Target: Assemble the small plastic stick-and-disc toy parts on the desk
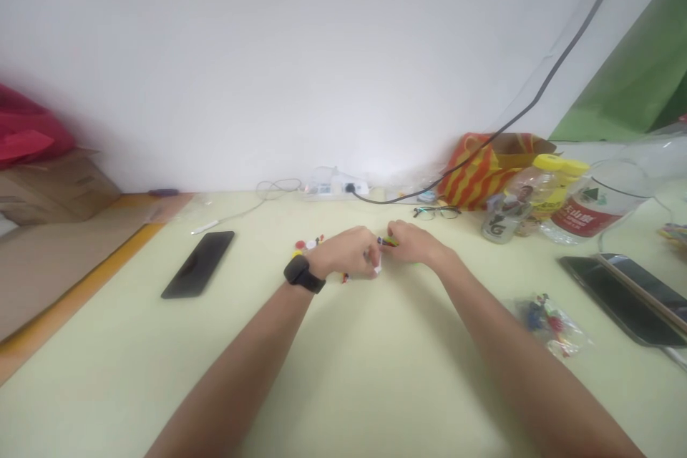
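Both my hands meet at the middle of the pale yellow table [376, 372]. My left hand [346, 252], with a black watch on its wrist, is curled, fingers closed on a small white piece. My right hand [413, 243] is closed in a pinch on a small multicoloured toy part [387, 241] that sticks out between the two hands. Several small coloured pieces [305, 246] in red, yellow and white lie on the table just left of my left hand.
A black phone [198, 263] lies at the left. Glasses [436, 212], a striped bag [477, 168] and bottles [515, 207] stand at the back right. A clear bag of small parts [550, 318] and dark tablets [625, 297] lie at the right. A power strip [333, 188] is by the wall.
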Demonstrator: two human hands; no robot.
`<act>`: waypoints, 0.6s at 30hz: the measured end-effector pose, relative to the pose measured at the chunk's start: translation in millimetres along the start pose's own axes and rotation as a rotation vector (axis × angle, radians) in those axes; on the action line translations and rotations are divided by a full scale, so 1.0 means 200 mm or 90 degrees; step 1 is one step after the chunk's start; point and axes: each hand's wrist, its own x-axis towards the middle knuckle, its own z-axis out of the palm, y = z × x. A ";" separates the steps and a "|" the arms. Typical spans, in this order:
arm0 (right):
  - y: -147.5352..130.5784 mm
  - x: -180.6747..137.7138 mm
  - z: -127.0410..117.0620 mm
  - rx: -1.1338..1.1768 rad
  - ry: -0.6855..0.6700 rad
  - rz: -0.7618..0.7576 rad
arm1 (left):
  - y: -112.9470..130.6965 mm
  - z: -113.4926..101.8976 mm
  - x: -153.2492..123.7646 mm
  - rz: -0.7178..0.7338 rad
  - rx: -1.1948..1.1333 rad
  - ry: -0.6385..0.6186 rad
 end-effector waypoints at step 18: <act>-0.05 0.00 0.02 0.144 -0.022 -0.021 | -0.01 -0.04 0.00 0.015 0.102 0.065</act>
